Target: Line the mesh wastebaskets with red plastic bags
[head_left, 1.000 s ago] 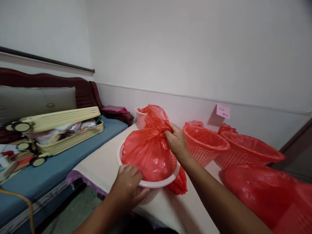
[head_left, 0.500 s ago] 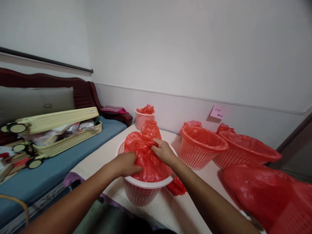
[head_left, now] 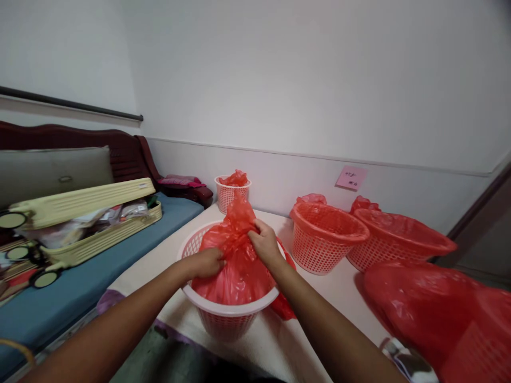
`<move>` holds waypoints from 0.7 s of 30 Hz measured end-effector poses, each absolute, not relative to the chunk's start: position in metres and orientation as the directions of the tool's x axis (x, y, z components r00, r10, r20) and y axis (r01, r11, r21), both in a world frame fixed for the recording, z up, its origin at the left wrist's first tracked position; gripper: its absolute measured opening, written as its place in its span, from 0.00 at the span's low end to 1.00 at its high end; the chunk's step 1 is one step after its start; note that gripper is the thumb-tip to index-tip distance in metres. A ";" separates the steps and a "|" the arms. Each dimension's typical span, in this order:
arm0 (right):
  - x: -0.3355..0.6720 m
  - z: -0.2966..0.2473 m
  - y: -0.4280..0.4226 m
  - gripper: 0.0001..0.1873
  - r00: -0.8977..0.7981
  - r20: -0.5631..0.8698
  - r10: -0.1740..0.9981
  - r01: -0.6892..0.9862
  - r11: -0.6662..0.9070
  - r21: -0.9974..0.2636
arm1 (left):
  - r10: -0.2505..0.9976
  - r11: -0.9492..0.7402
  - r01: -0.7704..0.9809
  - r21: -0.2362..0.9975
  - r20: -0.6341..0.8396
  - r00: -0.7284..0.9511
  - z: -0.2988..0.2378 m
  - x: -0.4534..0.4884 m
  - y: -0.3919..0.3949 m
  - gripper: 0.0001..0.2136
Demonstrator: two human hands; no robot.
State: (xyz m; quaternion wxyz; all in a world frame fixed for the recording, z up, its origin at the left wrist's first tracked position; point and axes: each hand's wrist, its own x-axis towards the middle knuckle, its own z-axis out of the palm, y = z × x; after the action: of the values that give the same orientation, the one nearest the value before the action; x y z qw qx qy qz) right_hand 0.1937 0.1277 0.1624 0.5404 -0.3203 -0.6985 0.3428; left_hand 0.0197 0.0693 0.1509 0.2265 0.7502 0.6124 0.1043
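Observation:
A red plastic bag (head_left: 235, 266) fills a white mesh basket (head_left: 223, 316) that stands on the near part of the table (head_left: 319, 298). My left hand (head_left: 207, 262) is closed on the bag's left side, just inside the basket's rim. Higher up, my right hand (head_left: 263, 243) pinches the bag near its bunched top. Part of the bag hangs over the basket's right side.
Two red-lined mesh baskets (head_left: 325, 234) (head_left: 393, 244) stand to the right and a small one (head_left: 230, 190) at the back. Loose red plastic (head_left: 435, 308) lies at the near right. To the left, an open yellow suitcase (head_left: 88, 213) rests on a blue-cushioned sofa (head_left: 80, 287). A pink note (head_left: 350, 177) is stuck to the wall.
My left hand left the basket's front rim and gripped the bag's left side. My right hand came down and left with the bag's top, and the bag sank lower into the basket.

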 end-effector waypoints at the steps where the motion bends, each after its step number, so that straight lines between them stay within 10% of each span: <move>1: 0.194 0.165 0.129 0.08 -0.172 0.553 0.815 0.047 0.567 -0.822 | 0.979 -0.158 0.852 0.499 -0.037 0.203 0.152 0.018 0.071 0.10; 6: 0.190 0.181 0.141 0.12 -0.048 0.561 0.826 -0.015 0.561 -0.828 | 0.970 -0.176 0.750 0.637 0.242 0.021 0.157 0.011 0.075 0.23; 21: 0.190 0.150 0.144 0.10 -0.239 0.496 0.835 0.179 0.540 -0.822 | 0.965 -0.126 0.804 0.581 -0.118 0.236 0.158 0.019 0.062 0.19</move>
State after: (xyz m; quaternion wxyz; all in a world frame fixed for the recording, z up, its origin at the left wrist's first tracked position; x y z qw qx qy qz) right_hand 0.1900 0.1437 0.1495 0.5056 -0.3535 -0.7172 0.3241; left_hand 0.0193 0.0616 0.1579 0.2761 0.7360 0.6007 0.1453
